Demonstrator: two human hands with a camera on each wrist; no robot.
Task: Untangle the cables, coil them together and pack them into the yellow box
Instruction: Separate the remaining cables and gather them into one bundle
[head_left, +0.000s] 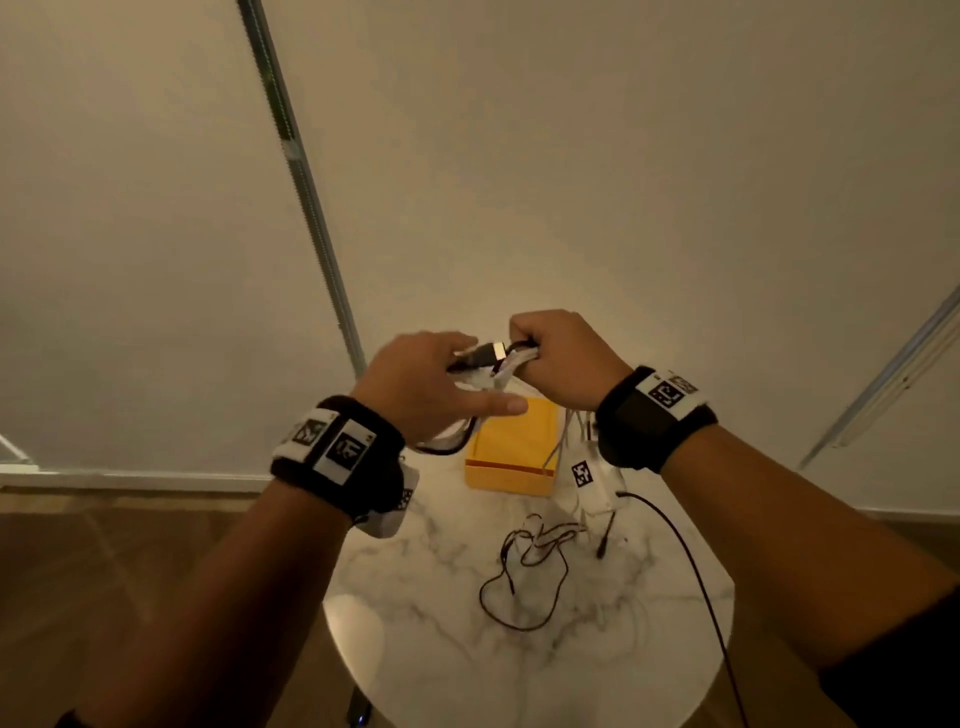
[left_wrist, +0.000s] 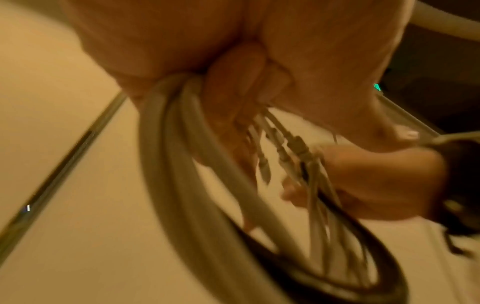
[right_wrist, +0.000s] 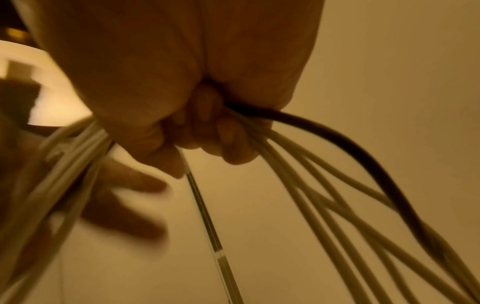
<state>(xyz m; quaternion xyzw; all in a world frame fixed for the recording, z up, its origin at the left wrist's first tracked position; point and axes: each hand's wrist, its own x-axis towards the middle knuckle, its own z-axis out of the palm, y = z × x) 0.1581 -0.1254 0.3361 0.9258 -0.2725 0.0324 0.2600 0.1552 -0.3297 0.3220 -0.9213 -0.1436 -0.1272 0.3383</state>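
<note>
Left hand grips the coil of white and dark cables, fingers curled round the loops, thumb stuck out straight to the right. A black plug with a bright metal tip sticks out between the two hands. Right hand is a closed fist round the loose strands, which fan out below it toward the table.

Step in hand, as I judge it: winding the free lengths onto the coil. To do it well, keep the left grip firm so loops do not spring apart; let the right hand feed slack strand by strand, same loop size each turn. Crossed strands under the right fist should be cleared before winding.

Materials: cables are smooth, round, pliant; several pale, at least one dark. Box is yellow, shallow, rectangular, open, on the table below the hands. Thin dark cable lies tangled on the round, marble-patterned tabletop, near the box, not yet gathered. A second dark lead trails off the right edge.
</note>
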